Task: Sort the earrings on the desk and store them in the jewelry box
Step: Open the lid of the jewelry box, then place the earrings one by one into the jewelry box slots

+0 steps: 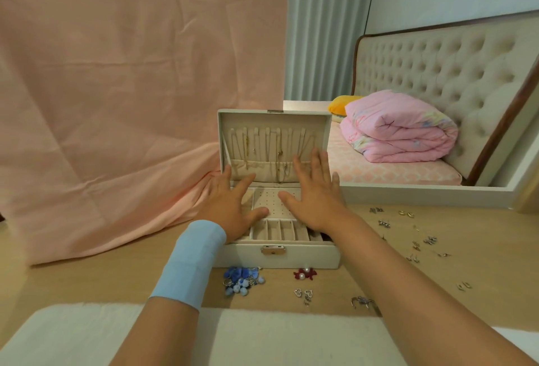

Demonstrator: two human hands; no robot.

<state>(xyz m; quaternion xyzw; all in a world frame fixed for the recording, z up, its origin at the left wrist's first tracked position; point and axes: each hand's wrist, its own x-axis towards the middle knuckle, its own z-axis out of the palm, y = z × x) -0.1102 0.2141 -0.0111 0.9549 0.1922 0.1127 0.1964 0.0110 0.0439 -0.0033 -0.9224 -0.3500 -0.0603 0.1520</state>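
A cream jewelry box (294, 257) stands open on the wooden desk, its lid upright with thin necklaces hanging inside. Both my hands hover flat over its divided tray, fingers spread, holding nothing: my left hand (230, 205) over the left side, my right hand (316, 190) over the right. Earrings lie on the desk in front of the box: blue pom-pom earrings (242, 279), red flower earrings with pearls (304, 274), silver heart earrings (304, 294) and a silver pair (363, 302). Several small silver and gold earrings (417, 237) are scattered to the right.
A pink cloth (116, 103) hangs behind the desk on the left and spills onto it. A mirror at the back right reflects a bed with a pink quilt (399, 129). A white fluffy edge (262, 336) runs along the near side of the desk.
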